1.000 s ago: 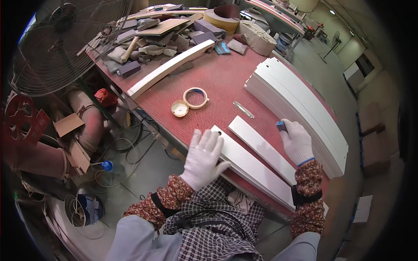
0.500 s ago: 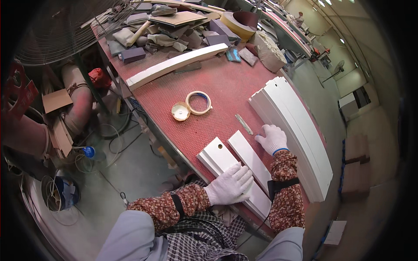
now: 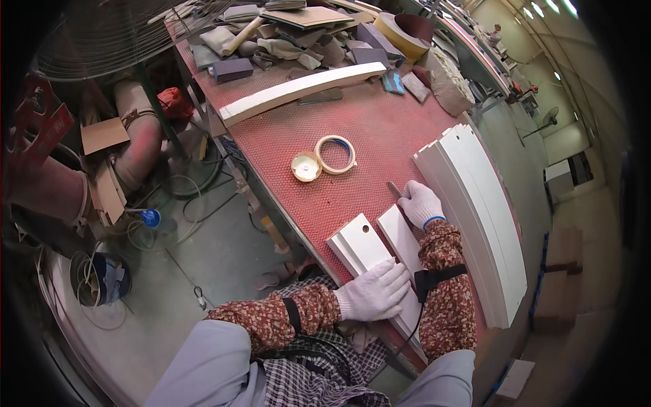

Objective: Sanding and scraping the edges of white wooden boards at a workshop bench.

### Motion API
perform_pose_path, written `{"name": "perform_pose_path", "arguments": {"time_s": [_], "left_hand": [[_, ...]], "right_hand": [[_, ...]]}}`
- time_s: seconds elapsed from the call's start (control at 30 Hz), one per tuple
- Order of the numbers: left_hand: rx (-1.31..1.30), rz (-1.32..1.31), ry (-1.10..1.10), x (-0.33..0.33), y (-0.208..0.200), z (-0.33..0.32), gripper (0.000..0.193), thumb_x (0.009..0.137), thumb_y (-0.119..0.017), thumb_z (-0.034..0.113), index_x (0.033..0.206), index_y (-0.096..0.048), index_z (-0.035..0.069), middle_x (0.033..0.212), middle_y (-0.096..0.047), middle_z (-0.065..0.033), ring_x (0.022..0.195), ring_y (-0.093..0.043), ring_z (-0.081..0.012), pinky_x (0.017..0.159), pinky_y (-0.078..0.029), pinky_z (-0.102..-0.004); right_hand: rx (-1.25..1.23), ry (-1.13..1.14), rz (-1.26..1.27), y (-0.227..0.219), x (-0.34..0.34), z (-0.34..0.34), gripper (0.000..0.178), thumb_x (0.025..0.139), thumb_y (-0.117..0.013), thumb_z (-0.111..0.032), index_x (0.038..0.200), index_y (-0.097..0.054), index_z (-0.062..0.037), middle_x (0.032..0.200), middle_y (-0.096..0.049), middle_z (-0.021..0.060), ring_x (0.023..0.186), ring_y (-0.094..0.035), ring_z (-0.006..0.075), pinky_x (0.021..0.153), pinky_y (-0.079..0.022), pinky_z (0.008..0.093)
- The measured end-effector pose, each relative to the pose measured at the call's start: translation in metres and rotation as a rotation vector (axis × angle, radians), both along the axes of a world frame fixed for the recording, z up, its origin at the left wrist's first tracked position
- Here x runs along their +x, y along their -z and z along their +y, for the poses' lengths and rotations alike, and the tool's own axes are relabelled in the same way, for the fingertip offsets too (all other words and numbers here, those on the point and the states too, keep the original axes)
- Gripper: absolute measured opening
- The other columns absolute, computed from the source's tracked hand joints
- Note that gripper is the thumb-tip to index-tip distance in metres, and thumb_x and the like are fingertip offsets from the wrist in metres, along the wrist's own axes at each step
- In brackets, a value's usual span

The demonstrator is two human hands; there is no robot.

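Observation:
My left hand, in a white knit glove, lies flat with fingers extended on a white board that has a round hole near its far end. Just right of that board lies a narrower white strip. Beyond the strip's far end, my gloved right hand is closed on a slim grey utility knife. Only one end of the knife shows past the fingers; the glove hides the rest.
A masking tape roll and a small round cup-like piece rest on the red mesh-covered table. At right is a stack of curved white boards. Farther off lie a curved white strip and heaped sanding blocks.
My right hand has reached the utility knife and closed on it. My left hand stays on the holed board. The whole view has shifted slightly.

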State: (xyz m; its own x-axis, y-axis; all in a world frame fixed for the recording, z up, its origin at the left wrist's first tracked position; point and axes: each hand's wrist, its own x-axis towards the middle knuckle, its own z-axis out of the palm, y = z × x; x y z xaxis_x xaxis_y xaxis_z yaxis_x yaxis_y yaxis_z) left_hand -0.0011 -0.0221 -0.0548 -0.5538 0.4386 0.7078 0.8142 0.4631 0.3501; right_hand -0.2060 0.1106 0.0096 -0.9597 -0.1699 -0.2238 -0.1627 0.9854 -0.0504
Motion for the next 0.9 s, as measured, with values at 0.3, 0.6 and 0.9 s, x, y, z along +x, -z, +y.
{"name": "perform_pose_path", "arguments": {"time_s": [0.3,0.6,0.9], "left_hand": [[0.055,0.052,0.001,-0.001,0.005,0.002,0.044,0.094,-0.063,0.04,0.111,-0.072,0.001,0.118,-0.07,-0.0173,0.118,-0.065,-0.0348,0.109,-0.049,-0.0501],[0.09,-0.054,0.111,0.001,0.015,0.006,0.024,0.091,-0.066,0.03,0.095,-0.071,0.007,0.093,-0.069,-0.01,0.09,-0.07,-0.0322,0.088,-0.058,-0.0475],[0.137,-0.412,0.184,0.007,0.014,0.007,0.031,0.09,-0.068,0.028,0.108,-0.074,0.004,0.104,-0.072,-0.0141,0.098,-0.071,-0.0352,0.085,-0.06,-0.0476]], "right_hand": [[-0.465,-0.32,0.19,-0.04,0.115,-0.047,0.016,0.096,-0.069,-0.015,0.109,-0.073,-0.0074,0.093,-0.071,0.014,0.088,-0.072,0.0335,0.078,-0.059,0.0416],[-0.29,-0.485,0.369,-0.023,0.138,-0.057,0.021,0.091,-0.068,-0.01,0.111,-0.071,-0.0073,0.083,-0.065,0.0112,0.077,-0.069,0.0321,0.067,-0.056,0.0433],[-0.268,-0.533,0.38,-0.024,0.142,-0.062,0.026,0.086,-0.068,-0.008,0.112,-0.069,-0.0071,0.082,-0.064,0.01,0.075,-0.068,0.0315,0.065,-0.056,0.0431]]}}
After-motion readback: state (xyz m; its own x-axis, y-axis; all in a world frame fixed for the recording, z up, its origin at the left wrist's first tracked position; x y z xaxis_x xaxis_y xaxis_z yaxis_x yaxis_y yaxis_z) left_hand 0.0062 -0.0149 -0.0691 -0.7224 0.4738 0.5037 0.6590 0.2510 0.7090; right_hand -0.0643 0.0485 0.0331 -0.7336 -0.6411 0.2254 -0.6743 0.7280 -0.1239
